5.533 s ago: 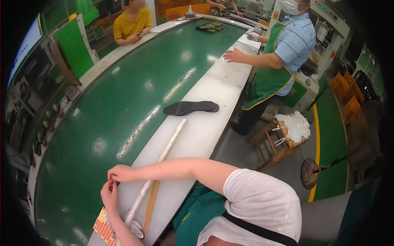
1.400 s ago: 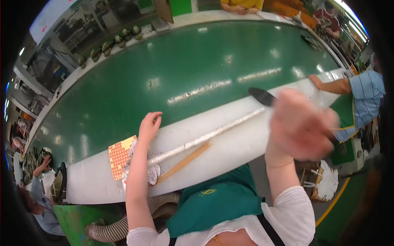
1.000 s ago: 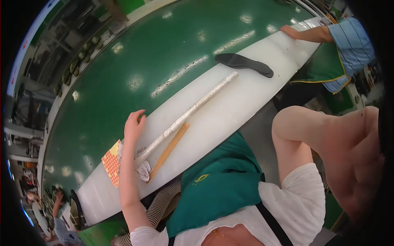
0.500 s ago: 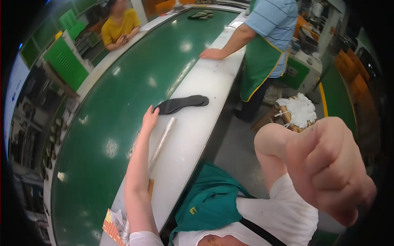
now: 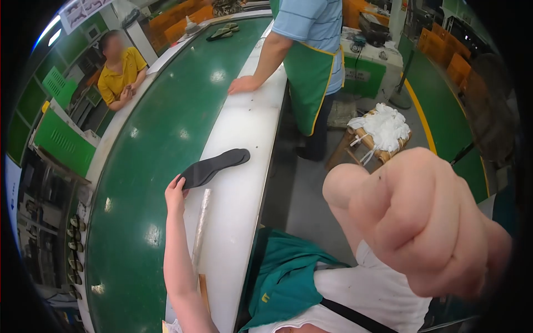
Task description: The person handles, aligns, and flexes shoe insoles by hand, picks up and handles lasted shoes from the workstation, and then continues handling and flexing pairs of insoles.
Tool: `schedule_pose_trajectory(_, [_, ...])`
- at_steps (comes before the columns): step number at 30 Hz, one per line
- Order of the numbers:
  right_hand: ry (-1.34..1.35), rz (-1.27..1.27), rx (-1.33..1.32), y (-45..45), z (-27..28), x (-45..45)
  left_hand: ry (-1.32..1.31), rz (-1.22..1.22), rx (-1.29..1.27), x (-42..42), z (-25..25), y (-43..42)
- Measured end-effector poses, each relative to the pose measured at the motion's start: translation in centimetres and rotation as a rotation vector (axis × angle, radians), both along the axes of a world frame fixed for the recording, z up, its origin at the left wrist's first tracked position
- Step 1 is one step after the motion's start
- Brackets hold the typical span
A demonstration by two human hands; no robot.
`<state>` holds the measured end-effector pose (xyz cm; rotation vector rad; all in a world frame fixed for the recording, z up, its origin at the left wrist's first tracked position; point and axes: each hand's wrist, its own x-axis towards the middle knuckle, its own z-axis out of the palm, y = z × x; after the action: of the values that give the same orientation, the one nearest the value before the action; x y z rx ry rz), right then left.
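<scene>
My left hand (image 5: pixel 175 193) reaches out over the white strip of the table and grips the near end of a stack of black insoles (image 5: pixel 214 166). Their far end rests on or just above the white surface; I cannot tell which. Two edges show, so more than one insole seems to be there. My right hand (image 5: pixel 413 216) is raised close to the camera, closed in a fist with the fingers curled in. Nothing sticks out of it, and its inside is hidden. Just below the insoles lies a shiny clear-wrapped roll or tube (image 5: pixel 201 227).
A green belt (image 5: pixel 150 161) runs along the white strip (image 5: pixel 244 119). A person in a green apron (image 5: pixel 308 77) leans a hand on it; another in yellow (image 5: pixel 125 69) sits across. White cloths (image 5: pixel 383 126) top a stool at right. Shoes (image 5: pixel 223 31) lie on the far belt.
The view has turned, so the scene sits farther left and lower. My left hand still holds the insoles, now tilted more. My right fist stays raised near the camera.
</scene>
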<state>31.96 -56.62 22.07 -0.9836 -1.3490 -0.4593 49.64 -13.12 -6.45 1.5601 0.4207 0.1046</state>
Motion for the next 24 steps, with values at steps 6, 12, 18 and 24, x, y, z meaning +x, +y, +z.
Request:
schedule_pose_trajectory(6, [-0.218, -0.153, 0.020, 3.6, -1.4, 5.3, -0.248, 0.027, -0.136, -4.9, 4.4, -0.9])
schedule_pose_trajectory(12, [-0.013, -0.466, -0.482, 13.9, -12.3, 13.4, -0.309, 0.025, -0.285, -12.2, 7.0, 4.1])
schedule_pose_trajectory(18, [-0.115, -0.234, -0.648, 21.6, -21.4, 12.8, -0.346, 0.207, -0.448, -21.0, 6.5, 9.4])
schedule_pose_trajectory(24, [0.217, 0.086, -0.839, 29.9, -23.7, 7.8, -0.424, 0.385, -0.632, -28.3, 4.9, 13.9])
